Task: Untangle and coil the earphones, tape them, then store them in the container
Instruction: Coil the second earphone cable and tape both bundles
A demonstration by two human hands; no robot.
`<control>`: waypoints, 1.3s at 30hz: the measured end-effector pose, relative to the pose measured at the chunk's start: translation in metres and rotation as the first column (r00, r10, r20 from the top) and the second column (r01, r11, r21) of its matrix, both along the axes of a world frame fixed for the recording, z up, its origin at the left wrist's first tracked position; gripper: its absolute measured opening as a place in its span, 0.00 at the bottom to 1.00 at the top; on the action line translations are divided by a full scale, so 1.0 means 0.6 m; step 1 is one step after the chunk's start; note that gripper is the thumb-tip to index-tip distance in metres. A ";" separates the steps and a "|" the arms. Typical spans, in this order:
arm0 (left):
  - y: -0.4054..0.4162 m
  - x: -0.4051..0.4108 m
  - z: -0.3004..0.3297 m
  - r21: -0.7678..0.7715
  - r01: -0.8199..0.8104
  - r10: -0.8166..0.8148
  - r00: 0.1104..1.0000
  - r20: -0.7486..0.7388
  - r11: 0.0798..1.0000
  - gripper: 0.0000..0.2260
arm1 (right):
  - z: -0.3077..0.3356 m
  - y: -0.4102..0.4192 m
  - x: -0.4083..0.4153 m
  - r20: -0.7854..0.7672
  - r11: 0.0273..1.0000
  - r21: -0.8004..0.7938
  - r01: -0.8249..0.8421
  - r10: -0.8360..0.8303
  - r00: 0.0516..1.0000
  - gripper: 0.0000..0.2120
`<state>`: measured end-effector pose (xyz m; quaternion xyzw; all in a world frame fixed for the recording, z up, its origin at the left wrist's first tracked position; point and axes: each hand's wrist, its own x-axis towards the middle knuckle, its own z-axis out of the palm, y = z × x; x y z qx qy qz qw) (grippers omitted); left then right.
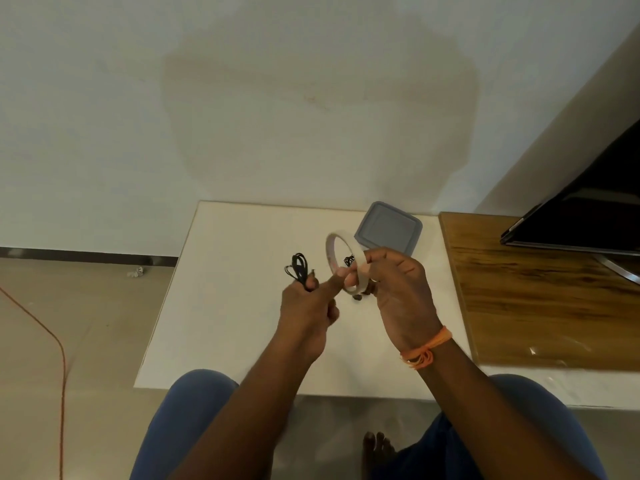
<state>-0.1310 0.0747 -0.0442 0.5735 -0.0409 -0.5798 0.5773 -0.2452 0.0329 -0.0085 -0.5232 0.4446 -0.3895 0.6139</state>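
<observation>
earphones (pixel 298 268), coiled black, stick up from the curled fingers of the left hand (pixel 306 311) above the white table (pixel 225 306); right hand (pixel 398 289) grips the tape roll (pixel 341 261), with the grey container (pixel 389 230) just beyond.

TV screen (pixel 595 209) cut off right, earphones (pixel 299 268) partly hidden

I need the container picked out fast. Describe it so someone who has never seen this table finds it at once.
Start at the white table against the wall. Near its far right corner, beside the wooden surface, lies a flat square container with rounded corners and its lid on. It is the only grey thing there, just beyond the tape roll that the right hand holds.
</observation>
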 end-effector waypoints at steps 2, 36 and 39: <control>-0.005 -0.002 0.000 -0.022 0.004 -0.005 0.999 -0.043 1.000 0.14 | -0.004 0.002 0.002 0.009 0.999 0.038 -0.035 0.035 0.999 0.10; -0.015 0.040 -0.012 -0.357 0.170 -0.204 0.977 -0.057 0.918 0.21 | -0.005 -0.044 -0.022 0.173 0.966 0.256 -0.024 -0.021 0.985 0.12; -0.010 0.044 -0.008 -0.407 0.205 -0.274 0.955 -0.117 0.890 0.22 | -0.005 -0.051 -0.031 0.146 0.978 0.187 -0.095 0.068 0.987 0.12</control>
